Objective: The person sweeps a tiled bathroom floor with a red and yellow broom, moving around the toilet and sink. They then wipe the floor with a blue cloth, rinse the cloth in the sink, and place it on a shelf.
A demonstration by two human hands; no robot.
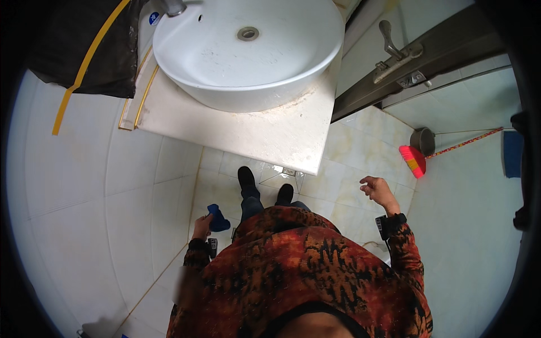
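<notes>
A crumpled blue cloth (pixel 218 219) hangs from my left hand (pixel 203 227), low at my left side near the tiled wall. My right hand (pixel 379 192) is out to the right over the floor, its fingers loosely curled and apart with nothing in them. Before me a white ceramic vessel sink (pixel 245 95) sits on a pale countertop (pixel 228 131). Its drain (pixel 248 34) is uncovered, and small dark specks dot the basin. Part of a metal faucet (pixel 173 7) shows at the top edge.
Wet floor tiles surround a square floor drain (pixel 289 172) below the counter corner. A door with a lever handle (pixel 391 40) stands at the right. Beyond it, a broom with pink bristles (pixel 412 162) leans by a grey bucket (pixel 422 141). Black plastic sheeting (pixel 105 55) hangs upper left.
</notes>
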